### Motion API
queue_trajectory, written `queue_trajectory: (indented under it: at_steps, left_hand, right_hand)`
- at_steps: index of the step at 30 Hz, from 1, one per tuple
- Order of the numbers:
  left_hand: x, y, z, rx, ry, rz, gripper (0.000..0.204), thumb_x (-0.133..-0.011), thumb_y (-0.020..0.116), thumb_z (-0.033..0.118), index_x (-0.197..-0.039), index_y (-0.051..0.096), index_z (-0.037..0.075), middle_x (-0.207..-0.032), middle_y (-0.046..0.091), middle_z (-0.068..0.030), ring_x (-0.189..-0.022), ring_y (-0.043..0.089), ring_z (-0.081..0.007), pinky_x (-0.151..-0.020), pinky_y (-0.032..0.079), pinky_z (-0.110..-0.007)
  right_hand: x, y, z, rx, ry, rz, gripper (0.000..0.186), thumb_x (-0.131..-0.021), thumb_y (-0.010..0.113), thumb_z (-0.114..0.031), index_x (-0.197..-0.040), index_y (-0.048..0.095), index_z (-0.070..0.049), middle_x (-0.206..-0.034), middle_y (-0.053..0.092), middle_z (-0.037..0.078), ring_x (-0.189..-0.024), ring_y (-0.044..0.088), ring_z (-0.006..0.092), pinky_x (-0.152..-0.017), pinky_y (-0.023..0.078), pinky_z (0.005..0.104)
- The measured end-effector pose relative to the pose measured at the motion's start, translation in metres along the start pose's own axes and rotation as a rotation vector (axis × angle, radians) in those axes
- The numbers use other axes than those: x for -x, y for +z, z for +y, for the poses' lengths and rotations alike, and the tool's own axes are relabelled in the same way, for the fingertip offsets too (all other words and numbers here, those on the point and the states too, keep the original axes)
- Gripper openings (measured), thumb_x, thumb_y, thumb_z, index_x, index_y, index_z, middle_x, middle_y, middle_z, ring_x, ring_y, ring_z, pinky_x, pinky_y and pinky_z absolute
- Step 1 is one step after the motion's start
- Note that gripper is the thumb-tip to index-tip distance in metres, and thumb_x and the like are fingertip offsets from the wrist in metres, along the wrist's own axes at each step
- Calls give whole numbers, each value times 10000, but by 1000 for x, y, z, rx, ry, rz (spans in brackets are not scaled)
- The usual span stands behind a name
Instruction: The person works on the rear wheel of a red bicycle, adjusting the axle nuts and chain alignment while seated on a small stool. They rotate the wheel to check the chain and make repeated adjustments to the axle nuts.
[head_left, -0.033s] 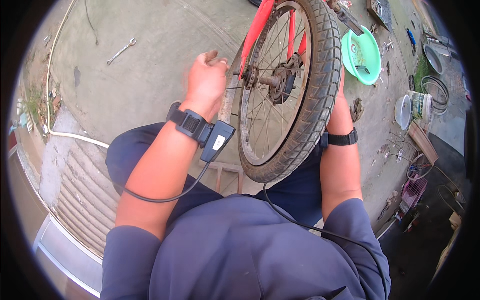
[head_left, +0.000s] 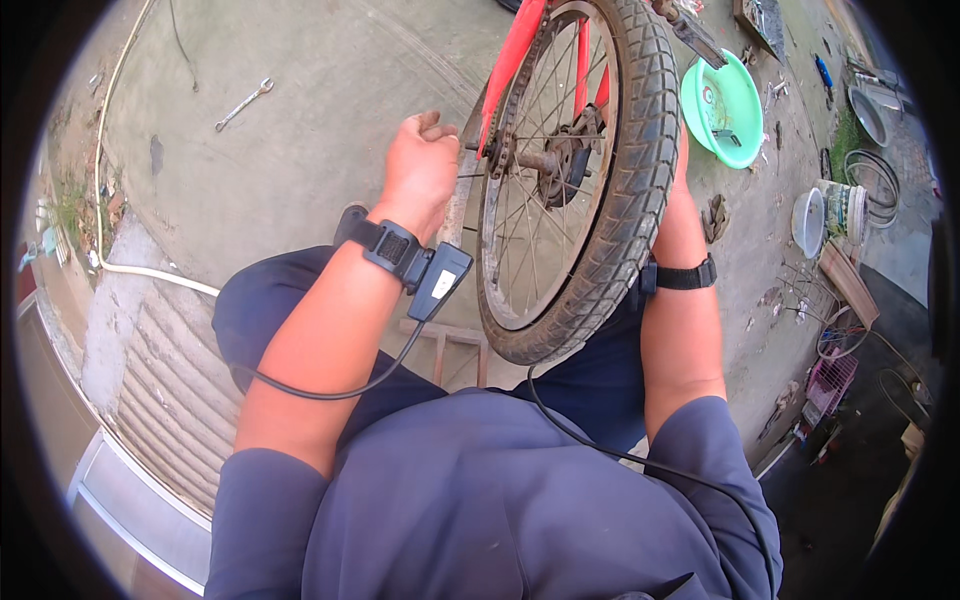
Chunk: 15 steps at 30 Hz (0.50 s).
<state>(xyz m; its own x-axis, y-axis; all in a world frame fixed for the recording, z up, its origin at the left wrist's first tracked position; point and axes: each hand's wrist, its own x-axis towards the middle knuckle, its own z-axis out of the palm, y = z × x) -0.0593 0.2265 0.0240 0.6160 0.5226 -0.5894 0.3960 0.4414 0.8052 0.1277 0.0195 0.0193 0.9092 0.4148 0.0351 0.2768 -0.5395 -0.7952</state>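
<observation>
A bicycle wheel [head_left: 640,190] with a worn, dusty black tyre stands between my knees, held in a red frame [head_left: 512,62]. A chain runs over the sprocket beside its hub [head_left: 560,165]. My left hand [head_left: 420,165] is at the left side of the wheel, close to the axle end, with its fingers curled in. Whatever those fingers hold, if anything, is hidden. My right forearm [head_left: 675,330] reaches up along the wheel's right side; the tyre and wheel hide that hand's fingers.
A combination wrench [head_left: 243,105] lies on the concrete floor at left. A mint-green basin [head_left: 745,110] with small parts sits right of the wheel, near a pedal [head_left: 700,40]. Further right are a blue-handled tool [head_left: 823,70], a white bucket [head_left: 845,210] and a coiled hose [head_left: 872,185].
My left hand has shifted slightly right and down beside the axle. The wheel and my right arm look almost unchanged.
</observation>
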Motion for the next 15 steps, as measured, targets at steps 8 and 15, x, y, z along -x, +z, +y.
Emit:
queue_trajectory:
  at_steps: [8,15]
  left_hand:
    - [-17,11,-49,73,-129,-192,796,-892,537,-74,-1574,128,-41,-1342,538,-157,-1127,558,-202,-962,480,-346]
    - [-19,7,-49,77,-177,-207,689,-931,571,-31,-1535,239,-41,-1299,567,-127,-1069,575,-177,-899,486,-327]
  right_hand:
    - [7,-9,-41,318,-27,-46,172,-848,639,-228,-878,613,-61,-869,688,176,-848,651,415,-720,510,486]
    - [9,-9,-50,344,-15,-23,128,-838,625,-192,-867,625,-67,-846,690,173,-834,652,416,-712,507,497]
